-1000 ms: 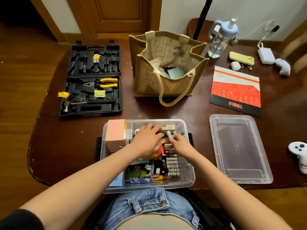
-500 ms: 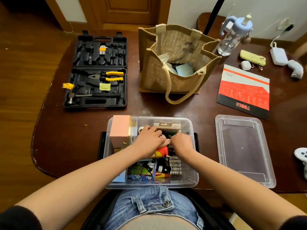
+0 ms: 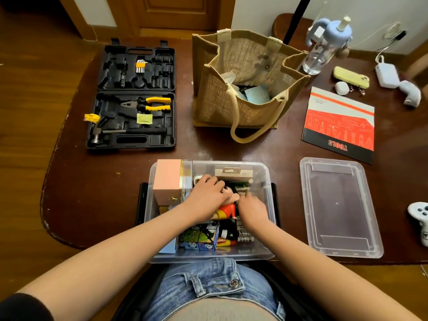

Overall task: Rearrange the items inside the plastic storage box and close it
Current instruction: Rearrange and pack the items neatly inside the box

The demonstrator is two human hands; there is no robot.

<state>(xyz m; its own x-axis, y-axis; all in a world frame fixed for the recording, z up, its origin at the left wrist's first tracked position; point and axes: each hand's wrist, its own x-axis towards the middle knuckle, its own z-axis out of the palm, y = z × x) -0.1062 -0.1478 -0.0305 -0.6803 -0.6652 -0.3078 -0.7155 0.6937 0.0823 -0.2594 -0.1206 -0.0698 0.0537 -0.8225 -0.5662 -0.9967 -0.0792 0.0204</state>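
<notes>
From the head view, we see the clear plastic storage box (image 3: 266,181) at the near table edge (image 3: 92,239), its lid (image 3: 340,207) lying well apart from our right hand's (image 3: 251,208) fingers. Inside, our left hand (image 3: 207,195) seems to grip a glossy cartoon figurine (image 3: 228,208); we cannot tell what the blurred right fingers hold. A matte pink carton (image 3: 168,179) stands beside our left fingers.

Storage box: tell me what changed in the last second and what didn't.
The right hand no longer holds up the small white item; it now lies low beside the left hand, over the cartoon figure. The left hand stayed put. The storage box, pink box and lid look unchanged.
</notes>
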